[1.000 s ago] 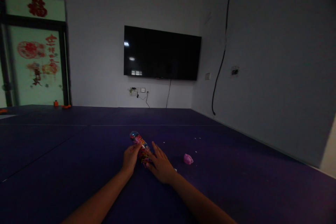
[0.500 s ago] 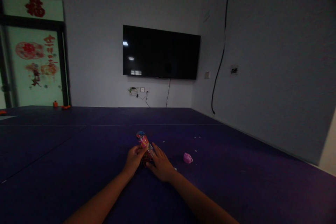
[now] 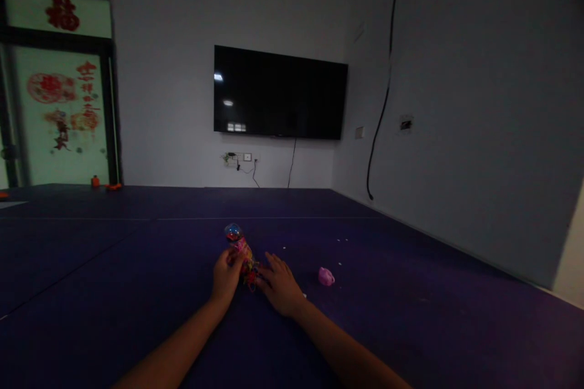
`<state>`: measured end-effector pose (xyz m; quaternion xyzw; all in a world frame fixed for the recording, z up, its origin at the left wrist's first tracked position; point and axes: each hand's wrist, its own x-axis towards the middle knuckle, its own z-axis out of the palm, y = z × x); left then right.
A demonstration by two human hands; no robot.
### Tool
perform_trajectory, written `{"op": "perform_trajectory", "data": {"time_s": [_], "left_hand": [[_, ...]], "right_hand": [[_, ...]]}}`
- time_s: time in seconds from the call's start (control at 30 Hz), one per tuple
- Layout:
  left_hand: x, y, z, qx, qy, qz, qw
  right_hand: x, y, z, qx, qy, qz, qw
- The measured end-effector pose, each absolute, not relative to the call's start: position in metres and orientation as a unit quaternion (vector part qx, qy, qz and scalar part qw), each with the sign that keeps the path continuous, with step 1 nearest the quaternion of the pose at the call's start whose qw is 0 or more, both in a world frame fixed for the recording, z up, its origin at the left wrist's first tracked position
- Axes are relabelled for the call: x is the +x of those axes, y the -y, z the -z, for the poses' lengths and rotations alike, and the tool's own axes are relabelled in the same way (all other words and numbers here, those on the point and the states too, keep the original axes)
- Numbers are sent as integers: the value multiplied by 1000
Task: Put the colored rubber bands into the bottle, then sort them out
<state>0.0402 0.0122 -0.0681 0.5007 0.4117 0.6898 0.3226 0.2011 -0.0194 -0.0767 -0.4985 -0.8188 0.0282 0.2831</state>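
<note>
A clear tube (image 3: pixel 238 244) full of small colourful bits is tilted up off the purple floor mat (image 3: pixel 137 292), its round end pointing away from me. My left hand (image 3: pixel 227 278) grips its lower part. My right hand (image 3: pixel 280 284) rests flat on the mat just right of the tube's near end, fingers spread, touching a small heap of coloured bits (image 3: pixel 250 275) spilled there. A small pink lump (image 3: pixel 326 276) lies on the mat to the right of my right hand.
A dark TV (image 3: pixel 279 92) hangs on the far wall above a socket with cables (image 3: pixel 239 158). A black cable (image 3: pixel 382 97) runs down the right wall. A glass door with red decorations (image 3: pixel 59 103) stands at the far left. White specks (image 3: pixel 342 240) dot the mat.
My left hand has tipped the tube back to the left and lifted its far end slightly. My right hand has stayed beside the tube's near end.
</note>
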Motion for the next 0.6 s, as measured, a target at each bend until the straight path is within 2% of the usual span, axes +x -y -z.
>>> {"op": "perform_trajectory", "data": {"time_s": [0.2,0.47,0.6], "left_hand": [[39,-14,70,503,-425,-692,294],[37,-10,67,497,-459,-697,236],[37,-13,70,499,-458,-697,236]], "right_hand": [[209,9,73,-497,755,-63,423],[212,8,74,-504,784,-56,358],[212,7,73,-509,769,-45,384]]}}
